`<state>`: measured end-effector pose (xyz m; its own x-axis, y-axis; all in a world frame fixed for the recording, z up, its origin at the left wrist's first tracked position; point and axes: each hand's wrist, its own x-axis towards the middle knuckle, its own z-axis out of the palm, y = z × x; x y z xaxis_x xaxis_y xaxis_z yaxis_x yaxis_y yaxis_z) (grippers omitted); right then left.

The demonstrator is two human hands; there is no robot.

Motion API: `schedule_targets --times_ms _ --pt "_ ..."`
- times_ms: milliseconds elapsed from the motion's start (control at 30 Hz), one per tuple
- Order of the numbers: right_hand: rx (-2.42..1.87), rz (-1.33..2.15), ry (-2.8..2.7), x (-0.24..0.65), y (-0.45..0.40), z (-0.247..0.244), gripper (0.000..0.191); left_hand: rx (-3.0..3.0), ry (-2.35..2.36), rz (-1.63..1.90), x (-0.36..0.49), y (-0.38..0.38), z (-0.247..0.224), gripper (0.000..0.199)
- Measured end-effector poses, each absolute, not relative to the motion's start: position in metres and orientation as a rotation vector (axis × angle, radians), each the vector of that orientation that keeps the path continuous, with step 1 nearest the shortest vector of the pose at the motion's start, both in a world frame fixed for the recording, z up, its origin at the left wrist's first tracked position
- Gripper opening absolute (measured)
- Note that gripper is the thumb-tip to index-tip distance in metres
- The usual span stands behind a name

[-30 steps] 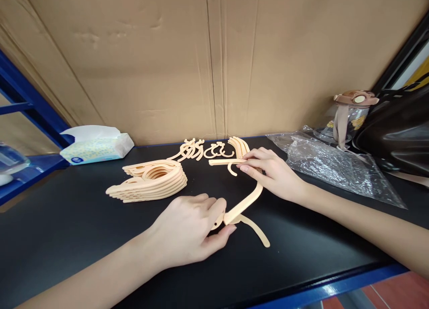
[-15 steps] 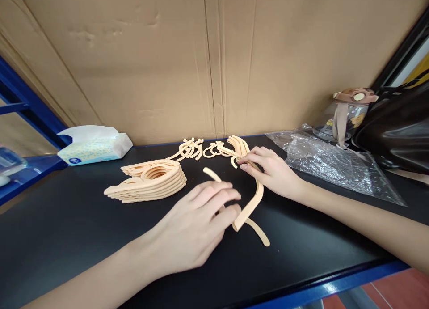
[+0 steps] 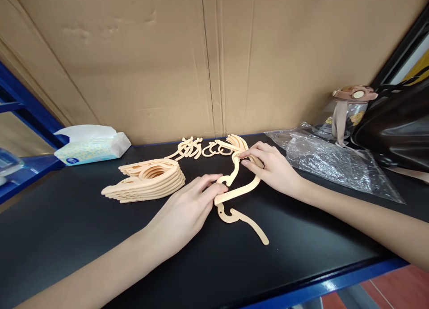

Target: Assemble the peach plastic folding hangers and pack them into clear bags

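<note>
Both hands are at a beige plastic clothes hanger part (image 3: 239, 192), a bent arm angled across the middle of the black table. My left hand (image 3: 191, 206) pinches its lower left end, along with the end of a slim curved hook piece (image 3: 235, 168). My right hand (image 3: 276, 168) is closed around the upper right stretch, its thumb and fingertips at the top of the curved piece. Just below the held arm, another curved beige piece (image 3: 253, 226) lies on the table. Left of my hands sits a stack of nested beige hanger parts (image 3: 161, 184).
Several small beige hook parts (image 3: 189, 148) lie near the cardboard wall (image 3: 150, 76), with more curved arms (image 3: 237, 141) behind my right hand. A tissue pack (image 3: 92, 148) stands at the left. Clear plastic film (image 3: 321, 157), a bottle (image 3: 351, 112) and a black bag (image 3: 395, 125) are at the right.
My left hand has moved slightly left and closed on the arm's lower end. That end has swung left, and the curved hook piece now lies along it between my hands.
</note>
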<state>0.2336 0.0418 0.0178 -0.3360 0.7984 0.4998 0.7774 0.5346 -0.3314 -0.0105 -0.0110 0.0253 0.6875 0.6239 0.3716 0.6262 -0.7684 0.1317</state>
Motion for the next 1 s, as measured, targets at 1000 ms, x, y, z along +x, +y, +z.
schedule_targets --times_ms 1000 --pt "-0.985 0.073 -2.356 0.23 0.036 0.016 0.026 -2.498 -0.864 -0.456 -0.01 -0.003 0.028 0.018"
